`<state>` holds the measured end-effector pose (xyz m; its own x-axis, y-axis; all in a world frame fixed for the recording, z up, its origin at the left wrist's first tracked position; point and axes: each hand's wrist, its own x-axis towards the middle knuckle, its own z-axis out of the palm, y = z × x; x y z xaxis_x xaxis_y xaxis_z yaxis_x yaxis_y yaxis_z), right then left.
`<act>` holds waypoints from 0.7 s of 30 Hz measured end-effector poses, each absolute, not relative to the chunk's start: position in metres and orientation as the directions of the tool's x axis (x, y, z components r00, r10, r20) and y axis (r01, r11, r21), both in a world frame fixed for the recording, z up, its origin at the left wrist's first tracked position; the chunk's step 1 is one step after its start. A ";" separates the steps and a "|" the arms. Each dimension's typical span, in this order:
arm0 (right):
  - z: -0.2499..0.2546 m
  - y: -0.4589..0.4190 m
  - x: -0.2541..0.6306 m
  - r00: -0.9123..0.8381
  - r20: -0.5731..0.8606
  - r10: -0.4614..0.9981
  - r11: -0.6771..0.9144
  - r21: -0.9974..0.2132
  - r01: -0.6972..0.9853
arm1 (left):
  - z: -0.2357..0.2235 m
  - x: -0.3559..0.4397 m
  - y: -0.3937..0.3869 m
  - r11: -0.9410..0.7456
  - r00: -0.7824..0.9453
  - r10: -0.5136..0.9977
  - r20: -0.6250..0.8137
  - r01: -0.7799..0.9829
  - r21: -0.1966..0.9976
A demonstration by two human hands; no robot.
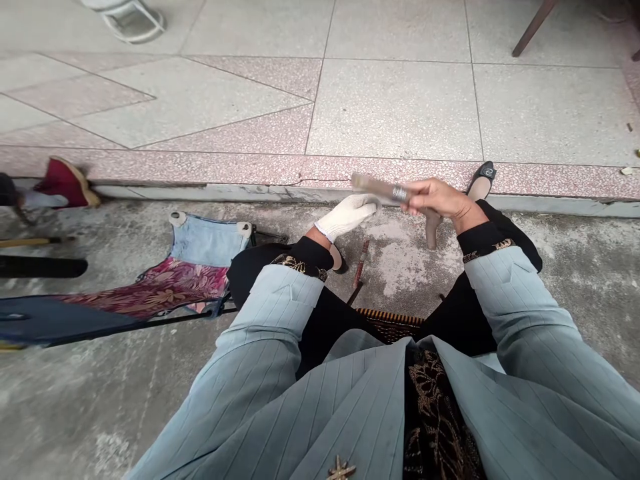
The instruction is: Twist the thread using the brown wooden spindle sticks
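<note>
A white knitted glove covers my left hand (350,215), which is over the ground between my knees. Its fingers are pressed together, and what they hold, if anything, is too blurred to make out. My right hand (440,198) is bare and closed around one end of a short brownish stick-like tool (377,186). Motion smears this tool; a pale marked band shows near my fingers, and its far end points left, just above the gloved hand. On the concrete below lies a reddish-brown stick-like piece (361,263).
A raised step of pinkish and grey terrazzo (390,110) runs across in front. At left stands a folding chair (185,287) with floral and blue cloth, beside another person's dark red shoe (65,183). Behind are a white stool's base (133,23) and a wooden furniture leg (534,28).
</note>
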<state>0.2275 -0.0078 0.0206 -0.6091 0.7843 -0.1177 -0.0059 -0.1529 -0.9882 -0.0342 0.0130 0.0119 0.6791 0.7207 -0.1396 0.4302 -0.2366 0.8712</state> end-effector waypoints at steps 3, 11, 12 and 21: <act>0.020 0.000 0.238 -0.173 -0.078 0.982 -0.104 -0.984 -0.146 | 0.010 -0.034 0.010 -0.146 0.671 0.723 -0.164 0.381 0.913; 0.010 0.008 0.236 0.074 -0.188 0.979 -0.181 -0.979 -0.097 | 0.016 -0.036 0.006 -0.079 0.702 0.702 -0.122 0.247 0.966; 0.008 0.009 0.233 0.088 -0.205 0.975 -0.198 -0.977 -0.077 | 0.017 -0.036 0.005 -0.072 0.712 0.691 -0.126 0.241 0.968; -0.002 0.010 0.229 0.066 -0.226 0.972 -0.230 -0.853 0.468 | 0.018 -0.036 0.004 -0.076 0.751 0.650 -0.116 0.216 0.973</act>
<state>0.2287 0.0101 -0.0025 0.0663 0.9719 -0.2260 0.4676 -0.2304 -0.8534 -0.0362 0.0044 0.0183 0.7511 0.6499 -0.1163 0.2161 -0.0756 0.9734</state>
